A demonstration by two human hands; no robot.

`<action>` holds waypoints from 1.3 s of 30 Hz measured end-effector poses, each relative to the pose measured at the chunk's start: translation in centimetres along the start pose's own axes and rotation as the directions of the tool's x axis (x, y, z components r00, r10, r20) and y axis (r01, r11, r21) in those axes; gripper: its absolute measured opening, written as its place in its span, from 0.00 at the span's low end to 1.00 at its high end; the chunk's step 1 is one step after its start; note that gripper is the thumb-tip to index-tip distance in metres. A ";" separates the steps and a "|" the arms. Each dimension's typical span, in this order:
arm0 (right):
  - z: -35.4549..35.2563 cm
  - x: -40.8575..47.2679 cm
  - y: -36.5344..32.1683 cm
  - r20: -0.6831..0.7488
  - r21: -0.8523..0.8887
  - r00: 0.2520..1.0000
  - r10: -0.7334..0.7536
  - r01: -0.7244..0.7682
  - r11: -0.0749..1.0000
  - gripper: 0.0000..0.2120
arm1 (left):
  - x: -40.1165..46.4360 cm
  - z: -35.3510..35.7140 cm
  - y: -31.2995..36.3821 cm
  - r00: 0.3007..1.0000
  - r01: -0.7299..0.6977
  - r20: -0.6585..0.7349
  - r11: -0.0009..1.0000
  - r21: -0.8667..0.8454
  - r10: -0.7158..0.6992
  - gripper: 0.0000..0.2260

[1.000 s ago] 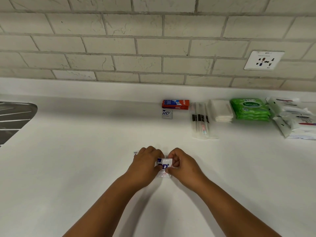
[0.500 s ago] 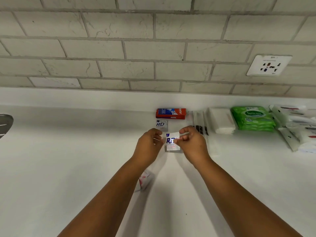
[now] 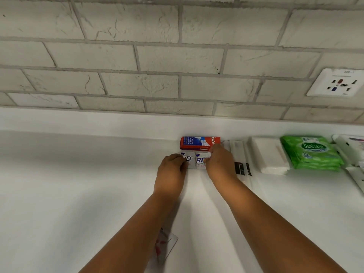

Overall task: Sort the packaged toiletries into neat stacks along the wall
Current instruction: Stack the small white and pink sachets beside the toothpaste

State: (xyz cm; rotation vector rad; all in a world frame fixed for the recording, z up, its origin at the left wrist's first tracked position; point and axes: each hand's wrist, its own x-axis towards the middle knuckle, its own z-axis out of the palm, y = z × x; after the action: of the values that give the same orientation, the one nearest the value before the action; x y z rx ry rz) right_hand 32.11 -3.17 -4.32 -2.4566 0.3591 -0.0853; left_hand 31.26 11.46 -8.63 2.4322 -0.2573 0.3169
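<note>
From the head camera, the only view there is, both arms reach forward across the white countertop (image 3: pixel 59 184) to the foot of the grey brick-tiled wall (image 3: pixel 157 56). The left hand (image 3: pixel 170 174) rests its curled fingertips on a small white sachet with blue lettering (image 3: pixel 189 160), and the right hand (image 3: pixel 218 164) pinches the edge of a second, matching white sachet (image 3: pixel 201 160). The two sachets lie flat side by side, touching or nearly so, just in front of a short stack of red and blue toothpaste boxes (image 3: pixel 199 142) set against the wall.

To the right along the wall runs a row that looks already sorted: clear plastic sleeves with black labels (image 3: pixel 239 160), a pile of plain white packets (image 3: pixel 269 156), a stack of green wet-wipe packs (image 3: pixel 311 152), and at the frame's edge some white packets with printed labels (image 3: pixel 350 146), which look less tidy, though they are cut off. A white wall socket (image 3: pixel 336 82) sits above them.

Nearer the person, half hidden under the left forearm, one clear packet with red print (image 3: pixel 165 245) lies on the counter, well apart from the row. I would judge the job mostly done: the sachets are being squared up, that stray packet is left, and perhaps the far-right pile.
</note>
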 end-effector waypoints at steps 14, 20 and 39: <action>0.8 -0.1 0.0 0.019 -0.138 1.000 0.003 -0.001 0.990 0.16 | -0.3 0.4 -0.4 0.999 0.001 -0.041 0.999 0.043 0.000 0.12; 0.9 -0.3 0.2 0.005 -0.171 0.998 -0.057 0.057 0.984 0.13 | -0.4 0.4 -0.4 0.998 -0.020 -0.054 0.999 0.044 0.022 0.10; -0.5 -14.1 0.0 0.135 -0.006 0.965 -0.224 0.227 0.974 0.11 | -9.6 -8.4 -1.4 0.967 0.178 0.198 0.982 -0.064 -0.163 0.12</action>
State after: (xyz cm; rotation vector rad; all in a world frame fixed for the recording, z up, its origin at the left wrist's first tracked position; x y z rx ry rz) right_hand 18.49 0.43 -3.56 -2.4992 0.0205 -0.0126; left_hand 21.16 18.87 -5.92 2.3855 -0.1396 -0.0056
